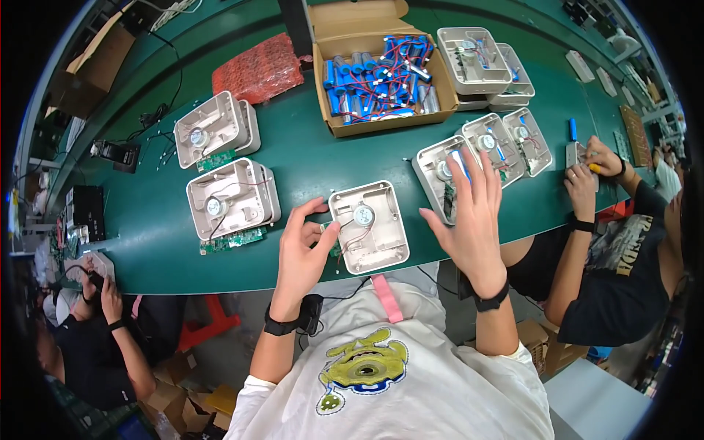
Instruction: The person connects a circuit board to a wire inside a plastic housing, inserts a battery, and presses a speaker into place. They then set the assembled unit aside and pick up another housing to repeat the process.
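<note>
In front of me on the green table lies an open white plastic housing (381,238), with a round speaker (364,215) and thin wires inside. My left hand (301,246) is at its left edge, fingers bent and apart, the thumb by the rim. A green circuit board (334,242) shows partly between that hand and the housing; the rest is hidden. My right hand (473,220) is open with fingers spread, above the near side of another white housing (433,172). Its fingertips overlap that housing in view; whether they touch it I cannot tell. Nothing shows in its palm.
A cardboard box (396,126) of blue cylindrical batteries with wires stands at the back. Stacked housings (233,194) with circuit boards (233,240) lie left; more housings (475,62) are at right. Red bubble wrap (257,67) lies behind. Co-workers' hands (587,176) work at both sides.
</note>
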Action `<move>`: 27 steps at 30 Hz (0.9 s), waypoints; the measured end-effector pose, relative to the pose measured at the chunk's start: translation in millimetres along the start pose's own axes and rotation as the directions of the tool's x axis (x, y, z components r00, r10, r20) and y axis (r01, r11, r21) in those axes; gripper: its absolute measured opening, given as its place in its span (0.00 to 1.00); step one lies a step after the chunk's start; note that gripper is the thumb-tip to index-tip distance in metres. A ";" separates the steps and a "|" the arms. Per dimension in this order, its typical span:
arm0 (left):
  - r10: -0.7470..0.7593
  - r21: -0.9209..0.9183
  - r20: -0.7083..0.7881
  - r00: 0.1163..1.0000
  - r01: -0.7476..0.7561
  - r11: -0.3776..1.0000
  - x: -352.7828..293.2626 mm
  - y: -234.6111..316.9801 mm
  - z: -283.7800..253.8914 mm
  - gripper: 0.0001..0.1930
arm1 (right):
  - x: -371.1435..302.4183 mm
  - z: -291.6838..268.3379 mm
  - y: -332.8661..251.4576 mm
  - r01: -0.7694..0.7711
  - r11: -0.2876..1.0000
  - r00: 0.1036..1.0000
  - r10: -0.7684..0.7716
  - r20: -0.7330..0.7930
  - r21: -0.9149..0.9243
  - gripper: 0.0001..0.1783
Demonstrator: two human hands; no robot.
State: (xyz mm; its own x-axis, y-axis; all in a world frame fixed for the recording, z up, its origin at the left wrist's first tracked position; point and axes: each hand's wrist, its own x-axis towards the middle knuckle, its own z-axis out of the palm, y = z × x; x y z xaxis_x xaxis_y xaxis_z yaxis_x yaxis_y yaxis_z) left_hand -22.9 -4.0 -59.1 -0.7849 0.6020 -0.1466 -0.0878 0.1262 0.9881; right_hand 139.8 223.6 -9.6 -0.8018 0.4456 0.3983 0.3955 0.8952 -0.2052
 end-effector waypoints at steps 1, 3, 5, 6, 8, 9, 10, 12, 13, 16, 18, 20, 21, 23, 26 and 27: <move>-0.037 -0.091 0.000 0.999 0.036 0.995 -2.0 0.7 -1.9 0.20 | -1.8 -5.0 -7.9 0.004 1.000 1.000 -0.004 0.002 0.009 0.44; -0.059 -0.118 0.011 0.998 0.060 0.991 -2.8 -10.2 -10.8 0.19 | -6.8 -7.5 -27.9 0.211 0.868 0.967 -0.253 0.034 0.449 0.35; -0.107 -0.186 0.038 0.994 0.112 0.976 -5.1 -19.7 -18.5 0.18 | -4.4 2.9 -62.2 0.269 0.839 0.928 -0.357 0.105 0.472 0.30; -0.111 -0.182 0.038 0.993 0.116 0.977 -6.7 -18.4 -17.6 0.18 | -4.4 6.1 -71.7 0.324 0.806 0.871 -0.459 0.176 0.496 0.24; -0.056 -0.181 0.056 0.997 0.066 0.981 -9.9 -12.4 -13.3 0.18 | -4.4 15.3 -71.8 0.330 0.801 0.848 -0.484 0.216 0.500 0.23; -0.029 -0.183 0.065 0.997 0.041 0.982 -10.9 -11.0 -12.4 0.18 | -3.7 20.6 -70.8 0.333 0.801 0.824 -0.503 0.259 0.497 0.21; -0.031 -0.183 0.052 0.998 0.040 0.982 -11.5 -12.0 -11.9 0.18 | -2.6 23.6 -69.3 0.342 0.799 0.796 -0.526 0.300 0.495 0.19; -0.070 -0.164 0.077 0.995 0.082 0.983 -10.5 -16.3 -11.4 0.17 | -0.9 24.5 -63.4 0.315 0.754 0.822 -0.520 0.232 0.576 0.17; -0.091 -0.155 0.091 0.992 0.104 0.982 -11.0 -18.0 -11.7 0.16 | -0.4 24.5 -60.1 0.283 0.709 0.854 -0.493 0.167 0.646 0.15; -0.076 -0.162 0.076 0.994 0.087 0.983 -13.2 -21.7 -12.3 0.15 | 5.0 17.9 -60.8 0.130 0.603 0.921 -0.367 0.129 0.787 0.11; -0.073 -0.166 0.073 0.995 0.084 0.983 -12.7 -23.5 -11.4 0.14 | 10.5 8.4 -62.6 -0.109 0.441 0.964 -0.171 0.203 0.891 0.07; -0.052 -0.146 0.063 0.997 0.061 0.987 -10.9 -23.6 -10.1 0.14 | 14.0 6.1 -64.9 -0.222 0.314 0.958 -0.106 0.267 0.923 0.06; -0.044 -0.136 0.059 0.997 0.052 0.989 -10.7 -23.7 -9.3 0.14 | 15.3 5.8 -66.2 -0.319 0.175 0.942 -0.048 0.331 0.932 0.06; -0.055 -0.136 0.060 0.997 0.063 0.989 -10.6 -21.4 -8.4 0.13 | 15.5 5.5 -66.4 -0.409 0.027 0.913 0.004 0.409 0.912 0.05; -0.062 -0.135 0.053 0.997 0.069 0.988 -9.9 -19.6 -8.4 0.13 | 15.7 6.1 -65.9 -0.446 -0.106 0.890 0.050 0.453 0.889 0.04; -0.062 -0.134 0.057 0.996 0.069 0.989 -9.8 -20.3 -8.6 0.13 | 15.4 7.0 -65.3 -0.453 -0.107 0.887 0.048 0.459 0.885 0.04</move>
State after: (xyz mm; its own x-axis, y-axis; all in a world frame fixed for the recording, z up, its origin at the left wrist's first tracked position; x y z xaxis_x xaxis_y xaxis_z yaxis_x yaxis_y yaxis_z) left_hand -18.7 -19.2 -77.3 -0.7419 0.6367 -0.2102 -0.2231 0.0612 0.9729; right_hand 98.5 171.9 3.7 -0.8978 0.4353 -0.0673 -0.0758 -0.3032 -0.9499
